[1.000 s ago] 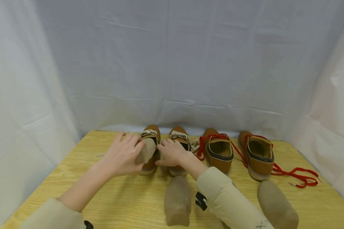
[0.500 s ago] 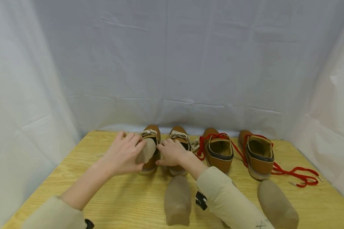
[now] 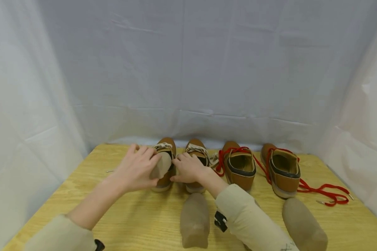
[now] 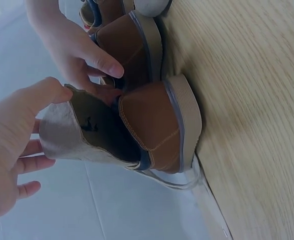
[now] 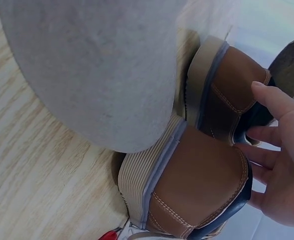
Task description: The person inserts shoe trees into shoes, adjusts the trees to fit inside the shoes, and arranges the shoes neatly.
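My left hand holds a grey-beige moulded shoe insert between thumb and fingers. In the left wrist view the insert shows as a hollow shell with a small dark mark inside, its far end in the opening of the leftmost brown shoe. My right hand grips the dark collar of that same shoe; in the right wrist view its thumb lies by the shoe's heel. Its other fingers reach down beside the second brown shoe. Both shoes have pale laces, tied across the front.
Two brown shoes with red laces, one nearer and one farther right, complete the row. Red lace ends trail rightward. One insert lies in front, another at right. White sheeting encloses the wooden table.
Hardly anything differs: my left hand and the insert shift very slightly toward the right. The right hand and the shoes stay in place.
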`<action>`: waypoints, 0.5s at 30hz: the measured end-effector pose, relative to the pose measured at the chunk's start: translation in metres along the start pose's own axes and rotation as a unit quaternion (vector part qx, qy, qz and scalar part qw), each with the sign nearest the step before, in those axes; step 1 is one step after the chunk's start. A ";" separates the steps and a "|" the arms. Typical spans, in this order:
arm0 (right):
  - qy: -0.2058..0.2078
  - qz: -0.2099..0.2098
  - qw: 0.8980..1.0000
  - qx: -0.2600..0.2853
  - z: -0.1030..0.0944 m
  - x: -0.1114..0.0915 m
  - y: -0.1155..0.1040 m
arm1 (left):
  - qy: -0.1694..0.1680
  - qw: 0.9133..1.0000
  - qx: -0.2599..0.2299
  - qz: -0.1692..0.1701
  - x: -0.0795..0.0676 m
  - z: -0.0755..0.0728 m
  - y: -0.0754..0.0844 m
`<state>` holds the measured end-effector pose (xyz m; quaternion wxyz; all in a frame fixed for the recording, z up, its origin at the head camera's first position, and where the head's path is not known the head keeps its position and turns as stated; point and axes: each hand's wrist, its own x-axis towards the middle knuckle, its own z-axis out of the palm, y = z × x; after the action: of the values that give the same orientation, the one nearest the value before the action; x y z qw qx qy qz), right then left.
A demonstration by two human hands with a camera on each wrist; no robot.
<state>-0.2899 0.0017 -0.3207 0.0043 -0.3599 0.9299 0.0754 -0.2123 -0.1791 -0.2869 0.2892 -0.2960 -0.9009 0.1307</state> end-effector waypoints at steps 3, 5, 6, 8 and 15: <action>0.003 0.002 1.000 0.005 0.000 0.000 0.000 | -0.007 1.000 -0.001 -0.012 0.002 0.000 0.002; 0.007 0.002 1.000 0.006 0.001 -0.001 -0.001 | -0.011 1.000 -0.004 -0.023 0.004 -0.001 0.004; 0.009 0.001 1.000 0.007 0.001 -0.001 -0.001 | -0.013 0.999 -0.004 -0.029 0.005 -0.001 0.004; 0.012 -0.001 1.000 0.008 0.002 -0.001 -0.001 | -0.020 0.999 -0.004 -0.041 0.007 -0.002 0.005; 0.014 -0.008 1.000 0.002 0.004 0.001 -0.003 | -0.061 0.995 -0.004 -0.080 0.016 -0.005 0.008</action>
<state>-0.2886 -0.0005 -0.3253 -0.0078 -0.3684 0.9271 0.0682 -0.2160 -0.1633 -0.2790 0.2424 -0.2161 -0.9380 0.1211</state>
